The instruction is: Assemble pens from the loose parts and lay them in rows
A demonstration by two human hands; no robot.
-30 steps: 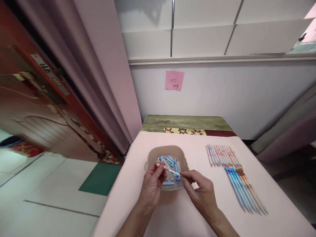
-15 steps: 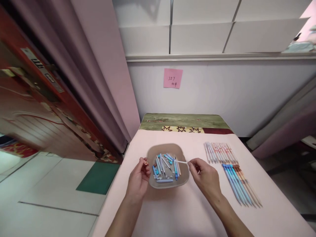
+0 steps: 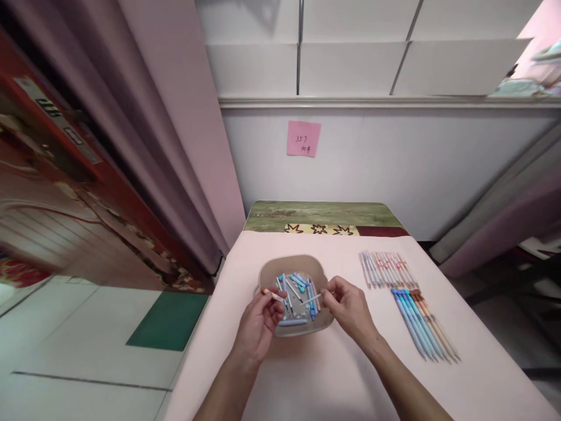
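Note:
My left hand (image 3: 258,318) is closed on a short pale orange pen barrel (image 3: 272,295), held above the left side of a grey-brown plastic basin (image 3: 291,265). In my right hand (image 3: 348,304), thumb and fingers pinch a thin white pen refill (image 3: 311,299) over the basin's right side, its tip pointing left toward the barrel. Barrel and refill are apart. Inside the basin lie several loose pen parts, among them blue barrels (image 3: 293,322), white refills and small blue pieces (image 3: 298,282).
To the right, a row of blue and brown pens (image 3: 414,324) lies on the pink tablecloth (image 3: 315,380). Behind it is a row of clear-barrelled pens (image 3: 388,270). A pink note (image 3: 304,139) sticks to the wall beyond the table.
My left hand has moved right and over the basin with the barrel. My right hand has come slightly left and down with the refill, so the two are closer together.

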